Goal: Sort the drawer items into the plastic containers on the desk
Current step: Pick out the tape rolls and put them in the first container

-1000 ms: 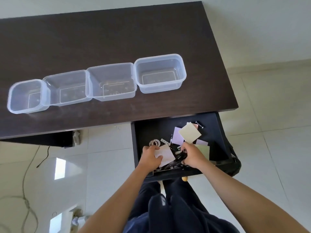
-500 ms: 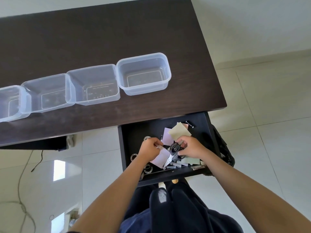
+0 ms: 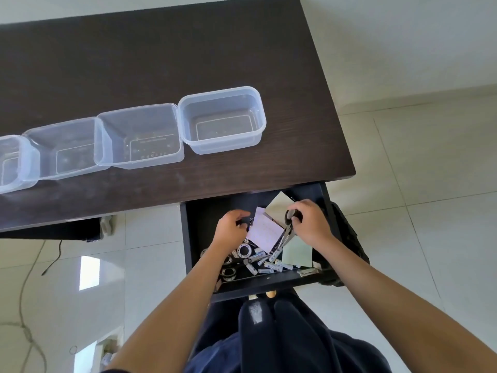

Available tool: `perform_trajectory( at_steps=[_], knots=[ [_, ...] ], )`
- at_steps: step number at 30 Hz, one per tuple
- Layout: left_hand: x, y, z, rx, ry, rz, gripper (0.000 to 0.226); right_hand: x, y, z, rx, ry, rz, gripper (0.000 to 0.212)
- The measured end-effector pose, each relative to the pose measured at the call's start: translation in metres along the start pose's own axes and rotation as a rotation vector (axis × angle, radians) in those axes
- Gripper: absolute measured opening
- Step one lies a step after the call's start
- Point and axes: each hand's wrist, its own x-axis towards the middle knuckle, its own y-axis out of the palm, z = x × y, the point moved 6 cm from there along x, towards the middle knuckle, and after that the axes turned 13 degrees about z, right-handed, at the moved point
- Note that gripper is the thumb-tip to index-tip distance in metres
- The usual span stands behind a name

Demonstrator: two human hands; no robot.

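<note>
- Both hands are held inside the open dark drawer [image 3: 188,238]: the left hand [image 3: 231,230] is loosely curled over the clutter, and whether anything is pinched cannot be told; the right hand [image 3: 312,222] is wrapped round the black loop handles of a pair of scissors [image 3: 291,218].
- Pale paper notes [image 3: 265,232], small white cylindrical batteries [image 3: 271,266] and black-and-silver rings [image 3: 244,250] are heaped near the drawer's front.
- The scissors are judged stiff, fairly light and pointed; they are best kept gripped at the loops. The notes are flimsy and best pinched by an edge.
- Four clear plastic containers [image 3: 222,119] are lined up on the dark tabletop [image 3: 161,63], nothing seen inside.
- Open room lies above the drawer; the tabletop's front edge overhangs its back.
</note>
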Motion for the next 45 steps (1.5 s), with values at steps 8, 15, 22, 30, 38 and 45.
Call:
perform_trajectory(
  at_steps=[8, 15, 22, 30, 38, 45],
  knots=[
    [-0.053, -0.007, 0.065, 0.098, -0.228, -0.02, 0.064, 0.006, 0.082, 0.069, -0.066, -0.232, 0.276, 0.028],
    [-0.071, 0.016, 0.084, 0.144, -0.295, -0.018, 0.061, 0.021, 0.129, 0.095, -0.442, -0.376, 0.52, 0.066],
    [-0.057, 0.014, 0.088, 0.196, -0.328, -0.032, 0.046, 0.034, 0.132, 0.092, -0.433, -0.344, 0.457, 0.037],
    [-0.047, 0.013, 0.092, 0.01, -0.295, -0.156, 0.034, 0.04, 0.125, 0.085, -0.424, -0.251, 0.306, 0.018],
    [-0.03, 0.004, 0.09, -0.023, -0.257, -0.234, 0.024, 0.057, 0.11, 0.074, -0.273, -0.176, 0.274, 0.026],
    [-0.024, 0.005, 0.083, 0.173, -0.215, -0.059, 0.041, 0.058, 0.108, 0.077, -0.263, -0.174, 0.291, 0.028]
  ],
)
